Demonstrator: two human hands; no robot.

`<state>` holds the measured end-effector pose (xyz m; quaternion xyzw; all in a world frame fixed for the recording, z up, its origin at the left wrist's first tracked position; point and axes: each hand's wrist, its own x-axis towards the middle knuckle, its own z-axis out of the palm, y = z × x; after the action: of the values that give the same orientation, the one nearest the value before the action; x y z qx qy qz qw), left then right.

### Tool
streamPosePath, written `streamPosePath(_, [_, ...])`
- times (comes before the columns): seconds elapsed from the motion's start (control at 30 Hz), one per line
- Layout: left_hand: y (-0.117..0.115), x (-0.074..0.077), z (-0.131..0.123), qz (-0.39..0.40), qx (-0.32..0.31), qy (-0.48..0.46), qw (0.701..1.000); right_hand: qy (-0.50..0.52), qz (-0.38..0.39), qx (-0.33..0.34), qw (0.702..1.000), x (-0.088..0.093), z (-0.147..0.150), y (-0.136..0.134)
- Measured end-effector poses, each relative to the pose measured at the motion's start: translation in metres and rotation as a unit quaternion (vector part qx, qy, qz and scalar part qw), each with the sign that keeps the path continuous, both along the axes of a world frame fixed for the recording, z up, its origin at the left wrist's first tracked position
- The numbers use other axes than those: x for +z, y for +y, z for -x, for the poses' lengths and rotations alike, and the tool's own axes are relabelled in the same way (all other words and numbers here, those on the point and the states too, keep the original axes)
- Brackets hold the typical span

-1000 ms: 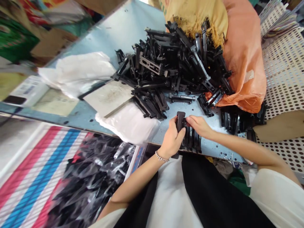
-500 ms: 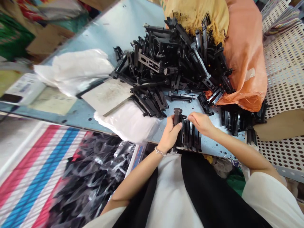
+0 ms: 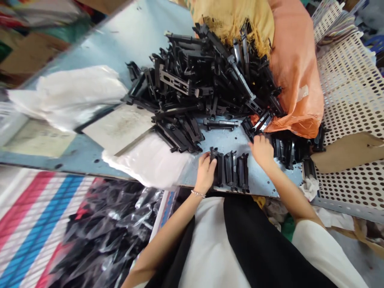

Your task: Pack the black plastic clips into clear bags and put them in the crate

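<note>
Got left hand half-curled against the left end of a row of black parts, around 4 o'clock in view on the blue desk; can't tell if actually gripping. Also got right hand at 3, curled near the orange sack with grip hidden, so can't tell either. Plus a messy pile at 12.

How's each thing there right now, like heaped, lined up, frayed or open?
Big pile of black pieces, heaped, jumbled
Row of black pieces, lined up side by side
Left hand, at the row's left end
Right hand, fingers bent, grip unclear
Yellow sack, edge frayed
Orange sack, wrinkled
Grey board, lying flat
Striped bag, open, dark things inside
</note>
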<state>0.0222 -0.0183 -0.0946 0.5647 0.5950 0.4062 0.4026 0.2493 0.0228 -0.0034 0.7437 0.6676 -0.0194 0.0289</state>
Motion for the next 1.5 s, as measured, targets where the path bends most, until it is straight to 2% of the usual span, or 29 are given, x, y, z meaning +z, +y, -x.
streamPosePath(0.07, [-0.003,-0.010,-0.008,-0.056,-0.014,0.065,0.996,-0.015,-0.024,-0.047,0.999,-0.013,-0.020,0.017])
streamPosePath(0.1, [-0.005,-0.013,-0.011,-0.075,-0.020,0.087,0.993,0.009,-0.030,-0.054,0.998,-0.019,-0.028,0.023])
streamPosePath(0.17, [-0.008,-0.012,-0.011,-0.101,-0.030,0.106,0.989,0.120,-0.041,-0.074,0.989,-0.026,-0.042,0.031])
streamPosePath(0.2, [-0.008,-0.009,-0.010,-0.110,-0.031,0.102,0.988,0.205,-0.041,-0.093,0.974,-0.027,-0.047,0.033])
streamPosePath(0.23, [-0.008,-0.005,-0.008,-0.116,-0.028,0.091,0.989,0.303,-0.030,-0.115,0.946,-0.026,-0.050,0.033])
streamPosePath(0.27, [-0.006,0.002,-0.007,-0.118,-0.025,0.068,0.990,0.405,-0.009,-0.134,0.904,-0.024,-0.050,0.031])
streamPosePath(0.33, [0.000,0.017,-0.009,-0.094,-0.029,-0.018,0.995,0.573,0.035,-0.144,0.806,-0.016,-0.043,0.023])
streamPosePath(0.37, [0.004,0.026,-0.013,-0.066,-0.035,-0.083,0.994,0.624,0.049,-0.131,0.769,-0.012,-0.035,0.015])
streamPosePath(0.4, [0.009,0.035,-0.018,-0.029,-0.043,-0.159,0.986,0.650,0.057,-0.107,0.750,-0.007,-0.025,0.006])
streamPosePath(0.43, [0.015,0.044,-0.024,0.012,-0.052,-0.237,0.970,0.653,0.061,-0.073,0.752,-0.003,-0.013,-0.004])
streamPosePath(0.47, [0.019,0.052,-0.029,0.050,-0.059,-0.309,0.948,0.634,0.064,-0.032,0.770,0.002,-0.002,-0.015])
streamPosePath(0.53, [0.025,0.067,-0.035,0.096,-0.063,-0.403,0.908,0.539,0.070,0.081,0.835,0.013,0.017,-0.034])
streamPosePath(0.6, [0.024,0.079,-0.033,0.107,-0.065,-0.429,0.894,0.404,0.040,0.183,0.896,0.026,0.027,-0.042])
streamPosePath(0.63, [0.021,0.084,-0.029,0.113,-0.067,-0.431,0.893,0.338,0.006,0.214,0.916,0.032,0.028,-0.042])
streamPosePath(0.7, [0.011,0.092,-0.020,0.145,-0.090,-0.441,0.881,0.232,-0.078,0.250,0.937,0.043,0.026,-0.033])
streamPosePath(0.8, [-0.004,0.099,-0.009,0.226,-0.158,-0.467,0.840,0.143,-0.146,0.325,0.923,0.051,0.020,-0.009])
streamPosePath(0.9, [-0.012,0.103,-0.005,0.271,-0.180,-0.461,0.826,0.121,-0.114,0.412,0.896,0.049,0.020,0.011])
streamPosePath(0.97, [-0.011,0.102,-0.004,0.272,-0.158,-0.456,0.833,0.141,-0.071,0.415,0.896,0.046,0.024,0.015])
streamPosePath(1.07, [-0.004,0.101,0.001,0.251,-0.079,-0.465,0.845,0.197,0.000,0.371,0.907,0.040,0.035,0.003])
streamPosePath(1.17, [0.003,0.102,0.007,0.250,-0.009,-0.461,0.851,0.211,0.012,0.419,0.883,0.033,0.049,-0.026])
streamPosePath(1.27, [0.002,0.103,0.006,0.262,-0.015,-0.446,0.855,0.166,-0.057,0.491,0.853,0.022,0.060,-0.053])
streamPosePath(1.37, [-0.006,0.100,0.003,0.241,-0.031,-0.412,0.878,0.136,-0.098,0.517,0.839,0.007,0.068,-0.068])
streamPosePath(1.5, [-0.013,0.080,0.013,0.183,-0.006,-0.347,0.920,0.143,-0.042,0.544,0.826,-0.002,0.066,-0.057])
